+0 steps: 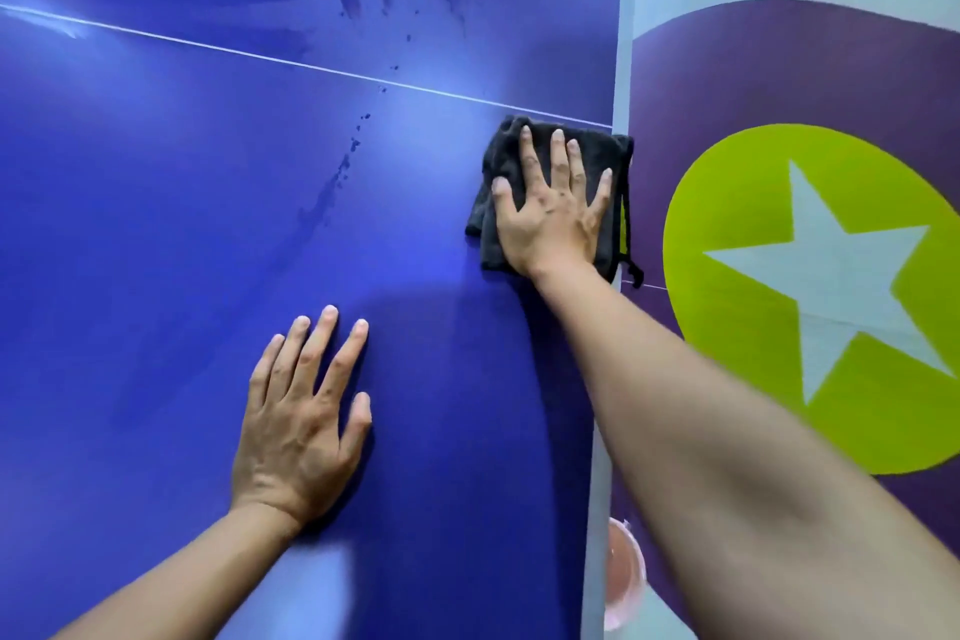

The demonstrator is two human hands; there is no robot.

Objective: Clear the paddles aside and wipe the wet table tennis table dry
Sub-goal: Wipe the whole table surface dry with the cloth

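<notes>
Blue table (156, 224): right hand (550, 218) presses cloth (493, 182).

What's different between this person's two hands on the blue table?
The right hand presses on a folded dark cloth; the left hand lies bare on the blue table. The right hand is stretched out far, at the table's side edge; the left hand is nearer the person and further in from that edge. The right hand's fingers fan wide; the left hand's lie closer together. Both are flat, palm down, fingers straight.
</notes>
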